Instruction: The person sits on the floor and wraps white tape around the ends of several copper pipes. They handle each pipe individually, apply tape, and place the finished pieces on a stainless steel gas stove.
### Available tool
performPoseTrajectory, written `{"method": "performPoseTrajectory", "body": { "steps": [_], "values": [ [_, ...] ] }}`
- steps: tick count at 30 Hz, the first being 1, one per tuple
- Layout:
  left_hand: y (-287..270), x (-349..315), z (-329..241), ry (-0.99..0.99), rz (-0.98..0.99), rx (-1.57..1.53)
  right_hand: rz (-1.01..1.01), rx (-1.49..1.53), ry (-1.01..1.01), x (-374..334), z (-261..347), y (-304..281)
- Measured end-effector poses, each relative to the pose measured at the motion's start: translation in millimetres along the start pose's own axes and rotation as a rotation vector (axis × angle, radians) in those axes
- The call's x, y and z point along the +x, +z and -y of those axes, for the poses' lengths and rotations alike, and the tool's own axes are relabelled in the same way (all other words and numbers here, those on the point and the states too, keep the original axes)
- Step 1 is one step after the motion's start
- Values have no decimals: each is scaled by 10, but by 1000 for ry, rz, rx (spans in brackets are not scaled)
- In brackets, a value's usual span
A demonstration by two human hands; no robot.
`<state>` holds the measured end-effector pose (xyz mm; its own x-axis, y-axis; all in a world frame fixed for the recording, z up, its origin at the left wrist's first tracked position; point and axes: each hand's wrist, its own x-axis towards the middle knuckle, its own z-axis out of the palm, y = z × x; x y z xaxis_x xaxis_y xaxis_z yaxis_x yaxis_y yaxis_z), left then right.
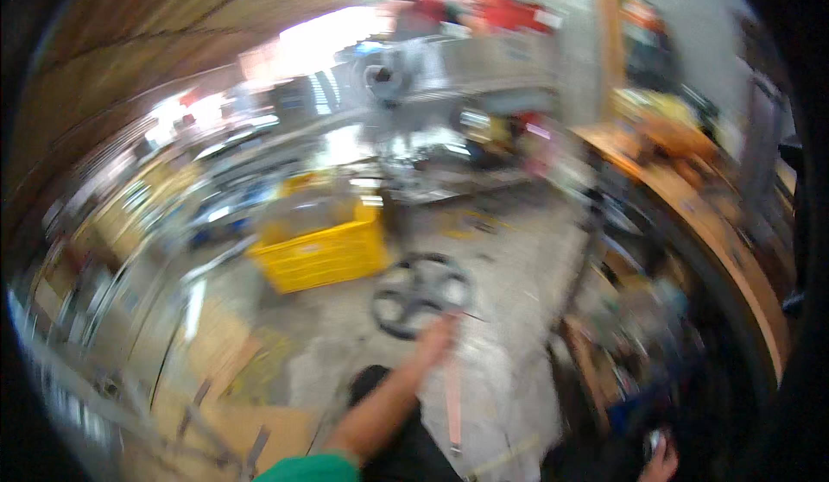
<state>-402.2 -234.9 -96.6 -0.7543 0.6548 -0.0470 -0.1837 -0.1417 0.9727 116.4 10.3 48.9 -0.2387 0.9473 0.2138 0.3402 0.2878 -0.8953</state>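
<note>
My left arm, in a green sleeve, reaches forward over the floor. My left hand [439, 337] is closed at the near rim of a black spoked wheel [387, 325] and appears to grip it; blur hides the exact finger contact. Below that hand, a pinkish strip [453, 404] runs down toward me; whether it hangs from the hand or lies on the floor I cannot tell. At the lower right edge, my right hand [663, 465] shows only in part. Its fingers are closed about a small shiny thing [656, 441] too blurred to name.
A yellow plastic crate [324, 258] with contents stands beyond the wheel. To the right runs an orange-brown workbench [717, 232] with loose items on it and clutter beneath. Flat brown cardboard-like sheets [259, 426] lie at lower left. Grey machinery [440, 76] fills the back.
</note>
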Motion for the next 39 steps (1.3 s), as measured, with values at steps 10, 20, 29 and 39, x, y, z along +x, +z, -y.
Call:
{"method": "performPoseTrajectory", "body": {
  "steps": [10,20,29,39],
  "values": [
    [23,-441,-687,-110,-113,-312,-81,-306,359,-379,-1518,-547],
    [411,-468,-461,-213,-164,-152,-215,-780,283,-249,-2134,-547],
    [377,-652,-503,-254,-160,-67,-542,-845,267,-193,-2605,-1485],
    [1950,-1169,-1525,-12,83,31,-344,-56,152,-390,-535,-351]
  ]
}}
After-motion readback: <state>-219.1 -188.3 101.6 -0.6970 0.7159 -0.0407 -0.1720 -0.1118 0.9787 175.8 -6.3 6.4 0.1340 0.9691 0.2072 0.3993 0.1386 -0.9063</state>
